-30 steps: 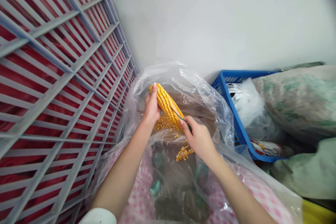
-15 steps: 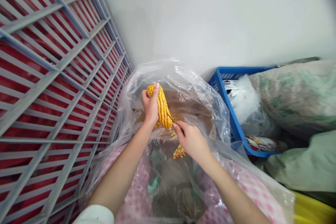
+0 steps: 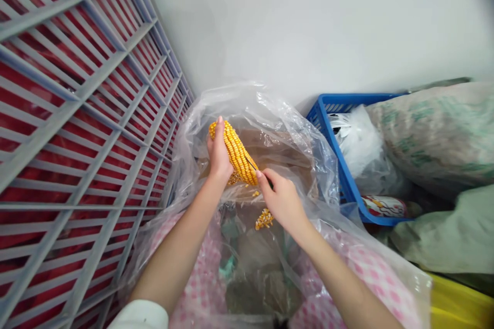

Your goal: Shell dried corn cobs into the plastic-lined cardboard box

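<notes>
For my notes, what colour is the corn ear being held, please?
The corn ear is yellow, best seen in the head view.

You were in what looked like a storage corner, though whether a home's or a shop's could not be told. A plain white wall [image 3: 289, 20] stood ahead of you. On your left rose a grey plastic lattice [image 3: 92, 207]; on your right, a blue basket [image 3: 360, 97] held a white bag [image 3: 363, 144], beside a bulging sack [image 3: 440, 139].
</notes>
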Action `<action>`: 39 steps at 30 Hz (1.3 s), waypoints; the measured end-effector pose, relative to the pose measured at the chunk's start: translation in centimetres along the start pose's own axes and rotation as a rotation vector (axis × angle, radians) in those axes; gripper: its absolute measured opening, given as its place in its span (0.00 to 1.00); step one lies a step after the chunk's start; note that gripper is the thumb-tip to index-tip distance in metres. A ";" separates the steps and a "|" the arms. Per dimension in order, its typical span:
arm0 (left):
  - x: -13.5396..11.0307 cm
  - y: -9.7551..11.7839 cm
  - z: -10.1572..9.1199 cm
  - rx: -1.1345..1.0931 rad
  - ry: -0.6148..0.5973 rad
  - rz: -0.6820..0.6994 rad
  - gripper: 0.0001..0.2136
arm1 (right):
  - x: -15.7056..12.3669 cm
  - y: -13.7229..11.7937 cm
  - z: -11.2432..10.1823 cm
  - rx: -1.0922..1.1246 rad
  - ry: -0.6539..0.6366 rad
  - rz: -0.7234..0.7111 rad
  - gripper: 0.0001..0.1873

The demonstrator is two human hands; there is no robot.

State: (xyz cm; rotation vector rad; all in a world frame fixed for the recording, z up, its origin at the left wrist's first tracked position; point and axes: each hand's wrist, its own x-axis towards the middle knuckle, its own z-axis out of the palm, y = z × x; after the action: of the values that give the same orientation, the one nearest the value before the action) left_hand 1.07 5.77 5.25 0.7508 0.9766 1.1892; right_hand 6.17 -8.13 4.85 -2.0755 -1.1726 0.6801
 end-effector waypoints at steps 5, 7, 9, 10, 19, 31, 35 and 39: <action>0.1 0.0 0.0 -0.031 0.020 0.127 0.16 | 0.1 -0.1 0.3 -0.054 -0.088 0.009 0.18; 0.2 0.1 -0.1 -0.061 0.031 0.125 0.15 | 0.1 -0.3 0.4 -0.235 -0.109 0.024 0.18; 0.4 0.3 -0.2 -0.081 0.028 0.122 0.15 | 0.0 -0.4 0.4 -0.387 -0.119 0.023 0.18; 0.4 0.3 -0.2 -0.085 0.027 0.125 0.15 | -0.1 -0.5 0.4 -0.446 -0.122 0.015 0.19; 0.1 0.4 -0.2 -0.091 0.018 0.119 0.14 | -0.6 -0.6 1.6 -0.641 -0.133 0.008 0.17; -0.1 0.3 -0.2 -0.114 0.008 0.010 0.13 | -0.8 -0.5 3.1 -0.695 -0.082 -0.007 0.17; -0.2 0.1 -0.2 -0.102 0.011 0.017 0.14 | -0.5 -0.5 1.9 -0.680 -0.099 0.023 0.18; -0.1 0.6 -0.1 -0.116 -0.001 0.083 0.13 | 0.2 0.2 0.1 -0.404 -0.026 -0.046 0.17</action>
State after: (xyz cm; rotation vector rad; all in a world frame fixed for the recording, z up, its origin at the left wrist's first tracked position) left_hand 0.76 5.86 5.81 0.7054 0.8745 1.3058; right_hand 6.26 -8.01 4.59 -2.3629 -1.4646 0.4775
